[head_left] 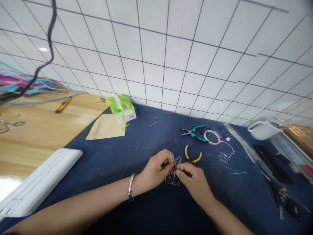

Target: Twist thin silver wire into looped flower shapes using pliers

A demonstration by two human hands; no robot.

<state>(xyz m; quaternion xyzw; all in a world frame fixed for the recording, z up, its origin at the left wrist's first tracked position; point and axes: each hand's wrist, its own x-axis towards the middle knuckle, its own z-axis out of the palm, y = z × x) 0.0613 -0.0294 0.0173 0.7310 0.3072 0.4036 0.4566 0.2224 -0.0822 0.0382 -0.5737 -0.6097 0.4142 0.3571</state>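
Observation:
Between my two hands is a small tangle of thin silvery wire point(172, 179), with loops hanging below and loose ends sticking up. My left hand point(156, 168) pinches it from the left with thumb and forefinger; a silver bangle circles that wrist. From the right, my right hand point(193, 179) pinches the same wire, fingertips close to the left ones. The exact spot being gripped is hidden by the fingers. Just behind my right hand lie yellow-handled pliers point(193, 156), their jaws partly hidden. Farther back rest green-handled needle-nose pliers point(195, 133).
A white ring spool point(212, 137) with pink cord sits beside the green pliers. Wire scraps point(223, 159) lie at right, near a bundle of long wires point(241, 140) and a white mug point(265, 129). Left are a tissue pack point(122, 107), brown paper point(105, 127) and a white long box point(44, 182).

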